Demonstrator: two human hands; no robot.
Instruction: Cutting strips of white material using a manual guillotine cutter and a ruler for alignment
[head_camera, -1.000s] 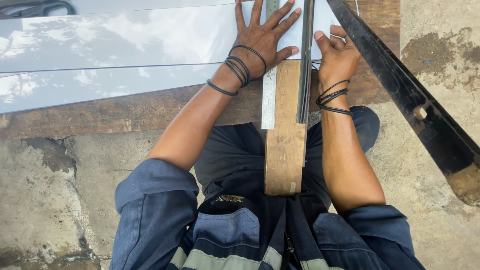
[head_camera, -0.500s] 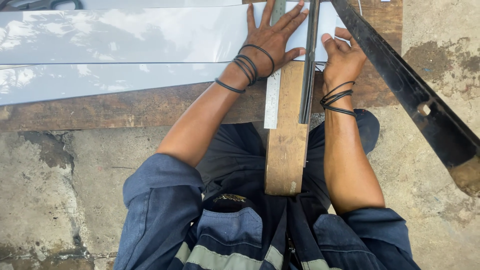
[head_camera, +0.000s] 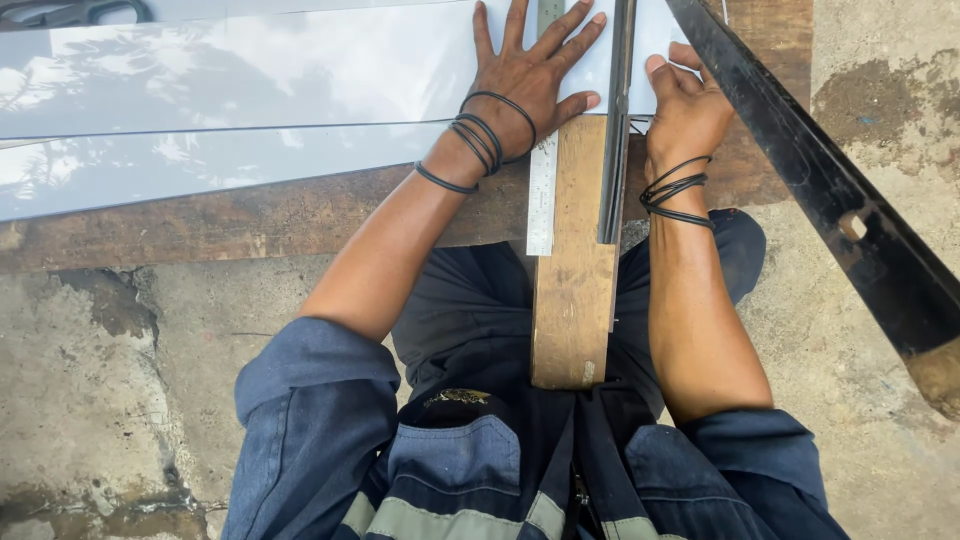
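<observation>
2 bare hands at work on 1 sheet of glossy white-grey metal (head_camera: 260, 90), seen from above.

Sheet metal: flat, smooth, mirror-like, showing pale cloudy reflections; a thin dark line runs across it from left to right. It lies along a worn brown wooden board (head_camera: 250, 215) and reaches from the left edge of the view to the hands at the top centre.

Left hand (head_camera: 520, 85): flat and open, fingers spread, palm pressed down on the sheet and on a steel ruler (head_camera: 542, 195). It grips nothing. Several black bands circle the wrist.

Ruler: narrow, silver, graduated, running away from the person under the left hand, just beside a dark metal bar (head_camera: 615, 130).

Dark metal bar: slim, straight, parallel to the ruler, lying on a light wooden plank (head_camera: 572, 300) that sticks out toward the person's lap.

Right hand (head_camera: 688, 110): resting at the right side of the bar, fingers curled loosely with the fingertips at the sheet's edge. Whether it clasps anything cannot be told. Black bands on this wrist too.

1 long black steel blade or arm (head_camera: 830, 190): slants from the top centre to the lower right, with a square hole in it.

Clothing: dark blue work jacket with a grey stripe (head_camera: 430, 520), sleeves rolled up.

Surface and setting: rough, stained concrete floor (head_camera: 130, 380), grey with dark damp patches.
</observation>
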